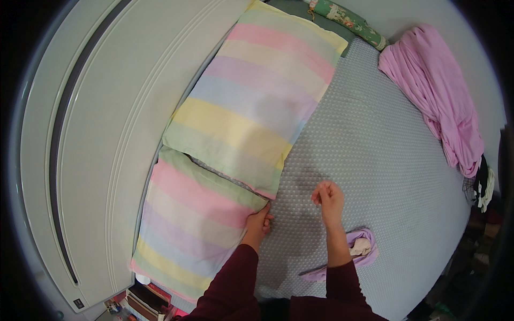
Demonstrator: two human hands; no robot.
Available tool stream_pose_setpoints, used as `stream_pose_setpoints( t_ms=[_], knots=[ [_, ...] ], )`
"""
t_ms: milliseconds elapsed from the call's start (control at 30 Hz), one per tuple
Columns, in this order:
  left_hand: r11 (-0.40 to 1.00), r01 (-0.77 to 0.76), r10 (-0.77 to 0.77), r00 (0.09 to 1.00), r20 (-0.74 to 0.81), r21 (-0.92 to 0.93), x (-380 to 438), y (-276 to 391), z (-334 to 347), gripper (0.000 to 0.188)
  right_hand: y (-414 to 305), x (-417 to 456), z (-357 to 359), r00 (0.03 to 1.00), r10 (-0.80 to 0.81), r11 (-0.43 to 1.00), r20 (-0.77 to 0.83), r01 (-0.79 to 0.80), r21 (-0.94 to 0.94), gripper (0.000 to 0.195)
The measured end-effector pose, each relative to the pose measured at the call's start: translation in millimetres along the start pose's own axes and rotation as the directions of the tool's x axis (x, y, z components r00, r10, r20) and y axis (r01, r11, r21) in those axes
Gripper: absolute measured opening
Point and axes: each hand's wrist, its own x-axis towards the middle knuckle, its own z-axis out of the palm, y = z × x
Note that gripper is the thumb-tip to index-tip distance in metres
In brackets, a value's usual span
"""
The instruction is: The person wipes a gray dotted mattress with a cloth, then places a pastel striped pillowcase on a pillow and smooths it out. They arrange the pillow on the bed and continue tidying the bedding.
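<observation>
Two flat cloths with pastel stripes, which look like pillowcases, lie end to end along the left side of the bed. My left hand (260,221) pinches the upper right corner of the nearer striped cloth (192,228). Just beyond that corner lies the near edge of the farther striped cloth (257,104), with a narrow gap between the two. Over the grey patterned bed cover (361,132), my right hand (330,200) is raised with its fingers curled together and nothing visible in them. Beside my right forearm is a small purple cloth item (366,259) with a beige piece inside.
A large white panelled surface (120,120) stands along the left. Bunched pink fabric (437,96) lies at the far right, near a rolled green floral cloth (349,22) by the wall. Boxes or books (146,301) sit at the lower left, and dark clutter lies beyond the bed's right edge.
</observation>
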Motion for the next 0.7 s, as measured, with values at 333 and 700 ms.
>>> stream_pose_setpoints(
  t_ms=[333,700],
  knots=[
    [1.000,0.016,-0.016,0.999,-0.040,0.015,8.1,-0.8,-0.3,0.048,-28.1,73.6,94.9,0.995,0.004,0.989,0.100,-0.018,0.145,0.010],
    [0.999,0.025,-0.024,0.999,-0.042,0.024,14.3,-3.4,-5.2,0.050,-33.6,141.9,161.7,0.946,-0.035,0.984,0.323,-0.023,0.176,0.009]
  ],
)
